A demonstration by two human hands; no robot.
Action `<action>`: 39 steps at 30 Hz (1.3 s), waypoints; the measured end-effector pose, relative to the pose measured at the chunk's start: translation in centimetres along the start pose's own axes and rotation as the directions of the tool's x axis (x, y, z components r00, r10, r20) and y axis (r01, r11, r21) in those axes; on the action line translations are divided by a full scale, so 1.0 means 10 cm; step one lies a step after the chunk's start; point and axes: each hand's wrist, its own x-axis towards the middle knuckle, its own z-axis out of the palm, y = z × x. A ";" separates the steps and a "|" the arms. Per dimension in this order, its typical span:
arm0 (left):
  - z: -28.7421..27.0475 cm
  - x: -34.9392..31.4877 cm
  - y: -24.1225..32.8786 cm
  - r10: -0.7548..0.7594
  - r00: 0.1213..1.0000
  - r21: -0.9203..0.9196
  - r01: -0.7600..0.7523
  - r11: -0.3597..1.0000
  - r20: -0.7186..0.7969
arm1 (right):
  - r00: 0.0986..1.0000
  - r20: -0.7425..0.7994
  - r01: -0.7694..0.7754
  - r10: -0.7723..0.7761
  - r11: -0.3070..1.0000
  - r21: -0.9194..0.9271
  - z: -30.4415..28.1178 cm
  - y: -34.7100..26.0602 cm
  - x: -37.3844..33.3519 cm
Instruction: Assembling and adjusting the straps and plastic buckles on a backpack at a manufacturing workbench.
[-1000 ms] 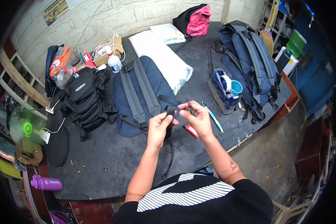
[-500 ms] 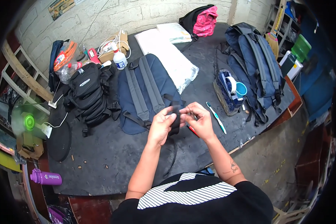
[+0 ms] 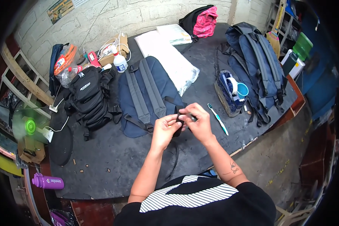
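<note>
A dark tabletop (image 3: 113, 165) stands against a pale block wall (image 3: 147, 15), with wooden racks at the left and shelving at the right of the room. On it lie a navy backpack (image 3: 147, 94) face down with its straps up, a black bag (image 3: 88, 94) to its left, a white plastic package (image 3: 169, 62) behind it, a larger blue backpack (image 3: 258, 64) at the right, a toiletry pouch (image 3: 228, 94) and a toothbrush (image 3: 217, 118). The near part of the tabletop, left of the person, is bare dark surface down to the front edge, and concrete floor (image 3: 275, 165) opens beyond the right corner. The left hand (image 3: 165, 130) and right hand (image 3: 199, 122) meet just above the navy backpack's lower right corner, each with a clenched grip pinching a black strap (image 3: 178, 121) whose loose end hangs over the near edge. Compared with half a second ago, the hands sit at the same spot with fingertips drawn closer together over the strap.
</note>
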 end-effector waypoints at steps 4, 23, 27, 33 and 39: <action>0.03 0.02 -0.14 0.030 0.999 0.108 -0.028 0.994 -0.018 | 0.972 0.017 0.230 -0.236 0.925 -0.303 0.01 0.10 0.03; -0.01 0.05 -0.16 0.222 0.945 0.084 -0.207 0.975 -0.242 | 0.977 -0.006 -0.199 0.212 0.924 0.326 0.02 -0.02 -0.02; -0.01 0.01 -0.05 0.248 0.949 0.114 -0.230 0.967 -0.193 | 0.975 0.020 -0.219 0.221 0.947 0.233 0.01 -0.04 0.00; 0.02 0.02 -0.12 0.221 0.969 0.110 -0.210 0.972 -0.109 | 0.920 -0.089 -0.329 0.383 0.874 0.356 0.01 0.25 0.08; -0.03 0.04 -0.13 0.226 0.966 0.188 -0.201 0.961 -0.122 | 0.933 0.126 -0.360 0.338 0.852 0.381 -0.09 0.04 0.10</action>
